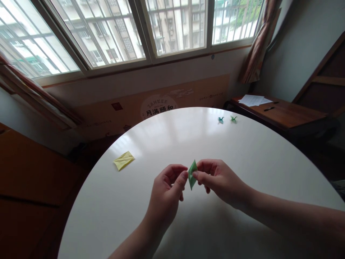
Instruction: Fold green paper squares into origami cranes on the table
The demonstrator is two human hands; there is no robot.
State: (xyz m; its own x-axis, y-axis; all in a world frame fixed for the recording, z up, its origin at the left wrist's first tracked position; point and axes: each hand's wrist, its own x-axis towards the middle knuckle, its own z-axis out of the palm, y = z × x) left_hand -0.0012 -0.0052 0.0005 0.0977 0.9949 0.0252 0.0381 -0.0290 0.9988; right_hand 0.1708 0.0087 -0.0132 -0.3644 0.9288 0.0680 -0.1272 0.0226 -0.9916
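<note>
A small folded green paper (192, 175), pointed at both ends, is held upright above the round white table (172, 136). My left hand (167, 192) pinches its left side between thumb and fingers. My right hand (218, 180) pinches its right side the same way. Both hands hover over the middle of the table, near me.
A folded yellow paper (123, 160) lies on the table to the left. Two small paper cranes, one teal (220, 119) and one green (233, 118), stand near the far edge. A wooden side table (280, 113) with white sheets (253, 100) and a pen (268, 108) stands at the right, below the windows.
</note>
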